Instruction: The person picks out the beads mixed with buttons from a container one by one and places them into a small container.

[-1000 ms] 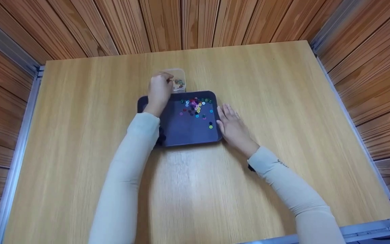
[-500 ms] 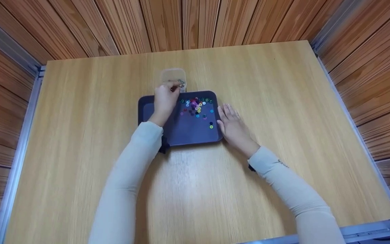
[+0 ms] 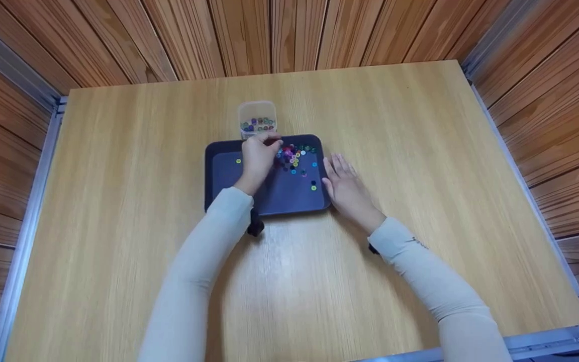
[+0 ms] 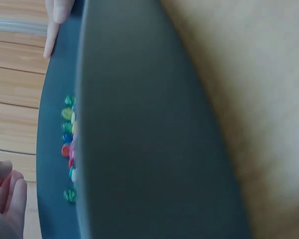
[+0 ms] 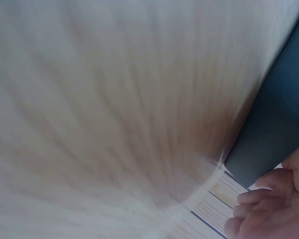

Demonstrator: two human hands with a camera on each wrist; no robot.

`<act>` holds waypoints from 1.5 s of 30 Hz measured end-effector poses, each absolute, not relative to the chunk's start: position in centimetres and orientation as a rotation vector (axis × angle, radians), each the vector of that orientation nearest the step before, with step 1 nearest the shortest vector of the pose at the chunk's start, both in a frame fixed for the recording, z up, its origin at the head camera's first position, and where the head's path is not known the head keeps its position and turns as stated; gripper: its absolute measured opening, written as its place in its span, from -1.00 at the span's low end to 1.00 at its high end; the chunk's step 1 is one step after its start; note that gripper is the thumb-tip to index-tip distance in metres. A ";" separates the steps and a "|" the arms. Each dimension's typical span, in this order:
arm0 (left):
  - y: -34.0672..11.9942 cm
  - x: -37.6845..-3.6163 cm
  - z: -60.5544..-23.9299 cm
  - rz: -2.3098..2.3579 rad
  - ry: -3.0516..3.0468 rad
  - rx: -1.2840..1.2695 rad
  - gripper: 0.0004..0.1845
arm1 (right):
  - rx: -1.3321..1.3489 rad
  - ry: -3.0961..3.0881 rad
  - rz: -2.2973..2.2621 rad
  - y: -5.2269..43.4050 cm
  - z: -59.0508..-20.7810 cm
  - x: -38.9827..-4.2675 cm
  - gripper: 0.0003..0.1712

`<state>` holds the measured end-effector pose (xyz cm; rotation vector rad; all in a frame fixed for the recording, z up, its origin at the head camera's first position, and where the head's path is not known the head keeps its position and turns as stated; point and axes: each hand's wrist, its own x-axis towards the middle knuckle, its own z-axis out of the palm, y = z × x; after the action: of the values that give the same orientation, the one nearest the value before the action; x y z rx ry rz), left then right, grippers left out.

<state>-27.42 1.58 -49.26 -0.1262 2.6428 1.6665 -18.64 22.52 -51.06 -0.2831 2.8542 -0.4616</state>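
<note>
My left hand point(image 3: 257, 158) is over the dark blue tray point(image 3: 289, 198), palm down, with its fingertips just left of a heap of small colourful buttons and beads point(image 3: 292, 157). In the left wrist view its thumb and fingers point(image 4: 15, 199) are loosely bent, and nothing shows between them. Shiny green beads point(image 4: 70, 195) are in the tray beyond its near wall. My right hand point(image 3: 350, 193) rests on the table against the tray's right side, fingers extended. Just behind the tray stands a clear plastic container point(image 3: 257, 109) with several coloured beads point(image 3: 261, 121) in it.
A lone yellow button point(image 3: 238, 161) lies at the tray's left, and another yellow button point(image 3: 313, 188) near its right side. The wooden table point(image 3: 133, 201) extends all around the tray. Wood-plank walls point(image 3: 289, 35) enclose the back and sides.
My left hand has moved from over the container back and rightward to the tray, uncovering the beads in the container and the lone yellow button. The right hand has stayed still.
</note>
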 end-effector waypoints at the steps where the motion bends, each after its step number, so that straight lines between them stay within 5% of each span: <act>1: 1.8 -27.4 -49.4 1.662 2.628 -0.128 -0.84 | -0.284 2.856 -0.463 22.5 -51.1 -18.6 -0.33; 45: 8.5 -27.5 -52.1 1.506 2.473 -0.137 -0.71 | -0.313 2.851 -0.510 22.6 -51.0 -18.7 -0.34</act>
<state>-27.52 8.50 -52.14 -0.1371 2.4735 1.5055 -18.74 22.64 -50.97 -0.3126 2.8507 -0.5102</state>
